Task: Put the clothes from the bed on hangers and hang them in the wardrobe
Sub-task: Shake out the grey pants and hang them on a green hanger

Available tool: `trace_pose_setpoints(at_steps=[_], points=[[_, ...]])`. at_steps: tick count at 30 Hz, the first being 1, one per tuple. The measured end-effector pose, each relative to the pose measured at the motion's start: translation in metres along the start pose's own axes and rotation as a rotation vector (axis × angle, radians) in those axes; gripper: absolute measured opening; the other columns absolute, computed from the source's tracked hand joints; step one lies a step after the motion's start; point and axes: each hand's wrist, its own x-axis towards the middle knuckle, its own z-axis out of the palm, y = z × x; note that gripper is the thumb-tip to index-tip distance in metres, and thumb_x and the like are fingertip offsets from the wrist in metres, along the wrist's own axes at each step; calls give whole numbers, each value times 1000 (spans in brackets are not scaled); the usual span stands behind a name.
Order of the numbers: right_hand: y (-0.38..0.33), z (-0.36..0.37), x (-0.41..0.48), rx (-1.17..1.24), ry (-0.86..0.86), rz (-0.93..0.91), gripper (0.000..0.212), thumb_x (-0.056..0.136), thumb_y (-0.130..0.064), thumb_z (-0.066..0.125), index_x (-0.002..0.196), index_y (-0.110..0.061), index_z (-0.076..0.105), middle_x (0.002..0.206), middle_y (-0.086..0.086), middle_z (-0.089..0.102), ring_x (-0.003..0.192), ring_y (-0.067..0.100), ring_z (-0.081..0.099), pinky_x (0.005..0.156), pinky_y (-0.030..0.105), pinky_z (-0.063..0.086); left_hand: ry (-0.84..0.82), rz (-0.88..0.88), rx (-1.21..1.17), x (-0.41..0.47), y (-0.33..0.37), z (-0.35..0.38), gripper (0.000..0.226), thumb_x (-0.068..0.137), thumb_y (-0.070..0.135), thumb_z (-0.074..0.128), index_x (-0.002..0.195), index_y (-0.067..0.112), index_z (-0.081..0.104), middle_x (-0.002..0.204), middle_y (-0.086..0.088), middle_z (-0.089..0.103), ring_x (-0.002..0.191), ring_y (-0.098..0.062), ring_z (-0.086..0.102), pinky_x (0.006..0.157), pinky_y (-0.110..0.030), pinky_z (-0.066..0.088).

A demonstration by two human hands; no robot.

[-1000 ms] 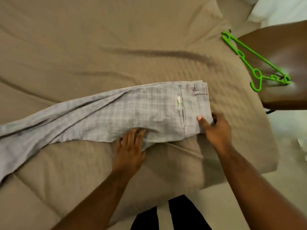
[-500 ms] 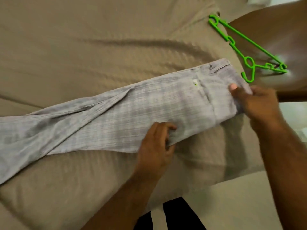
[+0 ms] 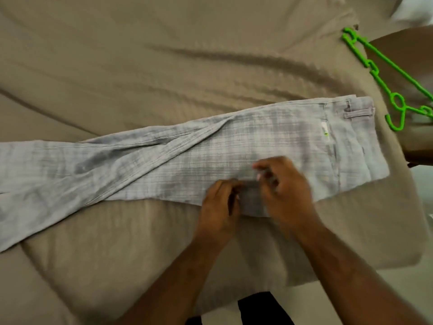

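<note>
Grey checked trousers point(image 3: 164, 165) lie folded lengthwise across the tan bed point(image 3: 164, 66), waistband to the right, legs running off the left edge. My left hand point(image 3: 220, 207) pinches the near edge of the trousers at the seat. Right beside it, my right hand point(image 3: 283, 188) is blurred, fingers curled on the same stretch of cloth. A bright green plastic hanger point(image 3: 389, 83) lies at the right, partly on the bed's edge and partly on a brown wooden surface, well beyond both hands.
A brown wooden table or chair point(image 3: 417, 66) stands against the bed's right side. White fabric point(image 3: 414, 10) shows at the top right corner. Pale floor runs along the bed's near edge, where my dark-clad legs point(image 3: 257, 310) stand.
My right hand has left the waistband and come left to meet the left hand at the seat's near edge. The trousers lie flatter and straighter. The view has shifted slightly.
</note>
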Motion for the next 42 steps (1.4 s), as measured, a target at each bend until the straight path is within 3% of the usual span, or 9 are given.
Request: trace_pose_setpoints(at_steps=[5,11,16,22,26,29,36,40,42], points=[[-30,64,-17,-50,-335,-111,27,94,-17,65,120,-24,66,116,-9,57,101,3,53,90,18,46,173,-104,61,-9,-53,-48,33,91,25,49,119,17,64,117,0,59,109,-20,58,95,-45,50],[-71,118,-12,-144,-358,-110,27,91,-12,69,114,-26,71,109,-8,62,95,6,64,89,27,53,378,-163,34,-26,-113,-119,26,95,16,55,119,19,64,120,1,58,115,-19,55,101,-41,47],[-127,181,-8,-142,-342,-92,28,91,-10,71,111,-29,71,104,-11,64,92,-13,60,82,-1,39,531,-163,-5,-59,-184,-210,24,96,13,55,117,21,64,116,13,53,107,-17,61,91,-43,53],[-195,279,-21,-81,-367,-136,36,90,-8,72,119,-27,67,109,-13,56,99,-18,54,83,-4,37,770,-348,266,-72,-282,-348,27,92,16,62,119,17,61,120,-5,55,113,-28,53,98,-48,47],[-218,330,-32,-213,-319,-195,51,87,-9,73,131,-29,59,123,-10,40,87,-1,54,68,12,52,675,-879,162,-62,-321,-409,60,88,40,71,134,15,42,141,-14,37,132,-37,39,101,-51,40],[-224,348,-35,-273,-220,-178,51,86,-9,74,130,-30,60,127,-7,38,99,4,53,62,29,59,565,-902,-9,-61,-329,-423,70,85,43,76,132,12,33,140,-17,42,123,-35,51,86,-35,44],[-227,344,-20,-250,-183,-278,19,91,-20,72,108,-28,76,114,-12,51,88,-3,51,66,19,50,322,-929,-42,-96,-332,-428,69,94,19,66,143,11,18,125,-18,56,97,-23,56,76,-36,47],[-237,323,2,-144,-264,-363,15,93,-12,69,104,-21,73,104,-11,63,91,1,61,81,10,45,484,-720,-772,-87,-312,-471,23,100,16,55,123,13,55,63,1,70,69,2,68,72,-31,57],[-248,308,17,-92,-265,-284,9,94,-17,71,99,-24,70,83,-20,66,76,-3,62,70,3,39,508,-727,-1280,-73,-291,-490,32,76,2,78,105,7,66,71,-4,73,58,-7,69,55,-19,56]])
